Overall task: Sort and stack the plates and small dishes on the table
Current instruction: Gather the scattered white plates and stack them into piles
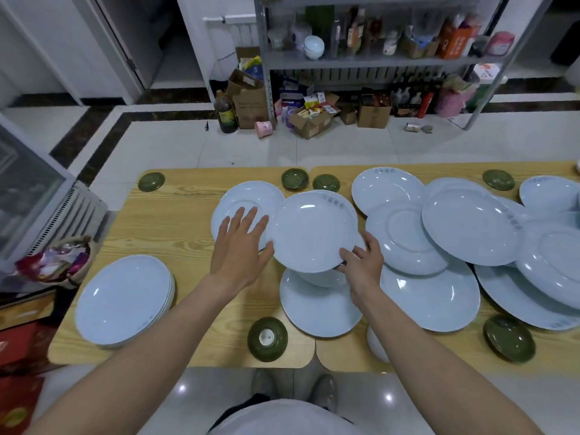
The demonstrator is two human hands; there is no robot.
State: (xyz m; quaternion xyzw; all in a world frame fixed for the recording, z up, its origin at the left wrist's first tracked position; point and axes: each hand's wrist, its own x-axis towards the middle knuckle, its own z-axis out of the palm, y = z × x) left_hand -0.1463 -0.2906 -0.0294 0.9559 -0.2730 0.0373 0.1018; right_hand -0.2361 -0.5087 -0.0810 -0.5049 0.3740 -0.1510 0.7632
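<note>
On my feed, both forearms reach forward over the wooden table (175, 221). The right hand (361, 262) grips the near rim of a pale blue plate (314, 227), thumb on top and fingers curled underneath. The plate sits level and face up at mid-table, raised above another plate (317, 312) lying flat below it. The left hand (241, 246) is flat, with its fingers straight and spread over an upturned plate (244, 202) just left of the held one. It holds nothing, and its thumb lies against the held plate's left rim. I cannot tell whether its palm presses down or only hovers. A stack of plates (122, 299) stands at the near left. An overturned green dish (267, 339) sits near the front edge between my arms.
</note>
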